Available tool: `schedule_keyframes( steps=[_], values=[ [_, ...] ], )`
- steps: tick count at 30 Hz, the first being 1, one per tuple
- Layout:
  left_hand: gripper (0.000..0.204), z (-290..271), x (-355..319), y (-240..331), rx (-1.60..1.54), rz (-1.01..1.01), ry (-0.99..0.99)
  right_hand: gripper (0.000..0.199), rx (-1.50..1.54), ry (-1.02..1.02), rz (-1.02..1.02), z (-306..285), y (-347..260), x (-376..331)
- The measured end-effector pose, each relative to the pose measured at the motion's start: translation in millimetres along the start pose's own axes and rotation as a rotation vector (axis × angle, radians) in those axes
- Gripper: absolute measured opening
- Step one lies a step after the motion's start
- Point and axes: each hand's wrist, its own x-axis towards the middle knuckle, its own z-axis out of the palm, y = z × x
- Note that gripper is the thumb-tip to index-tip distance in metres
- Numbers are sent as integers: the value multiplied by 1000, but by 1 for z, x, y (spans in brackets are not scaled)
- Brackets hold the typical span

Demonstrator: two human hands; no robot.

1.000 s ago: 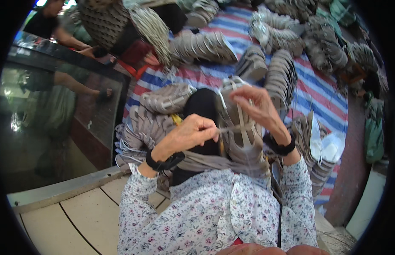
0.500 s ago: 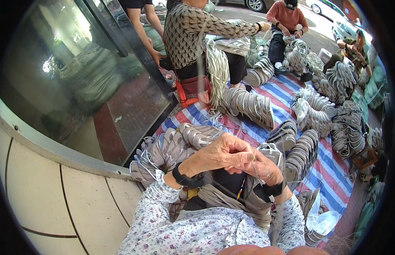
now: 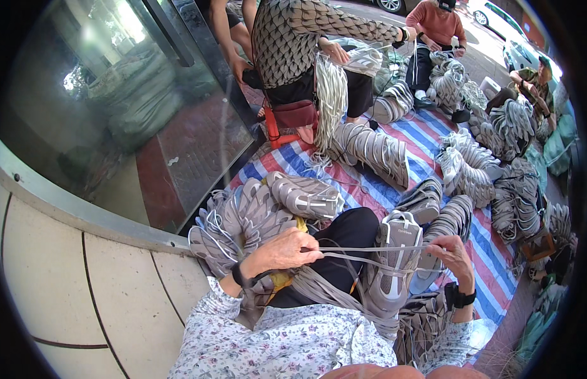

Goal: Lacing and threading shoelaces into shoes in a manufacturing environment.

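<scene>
A pale grey shoelace (image 3: 369, 249) stretches level across my lap, pulled out between my two hands. My left hand (image 3: 282, 251) is closed on one end, over my dark-trousered leg. At the other end my right hand (image 3: 453, 256) pinches the lace between thumb and fingers. Beneath the lace stands a grey shoe upper (image 3: 392, 281), heel upward, leaning against my right thigh. A bundle of loose grey laces (image 3: 328, 292) lies across my lap. Rows of similar grey shoes (image 3: 252, 211) are stacked by my left knee, and another row (image 3: 454, 218) is at my right.
A striped tarpaulin (image 3: 496, 278) covers the ground ahead. More nested shoes (image 3: 375, 155) lie on it. Several people sit or stand nearby, one in a patterned top (image 3: 278, 47) beside a red stool (image 3: 271, 129). A glass door (image 3: 199, 145) stands at the left.
My hands have moved apart from a close pinch above my lap, drawing the lace out straight between them. The shoe below is now more exposed.
</scene>
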Motion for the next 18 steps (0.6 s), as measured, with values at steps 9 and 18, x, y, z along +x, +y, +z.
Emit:
schedule_keyframes(
  steps=[9, 18],
  values=[
    [30, 23, -45, -38, 21, -276, 41, 12, 173, 221, 143, -22, 42, -40],
    [18, 64, -44, -34, 340, -83, 276, 8, 182, 312, -1, 22, 27, -45]
  ],
)
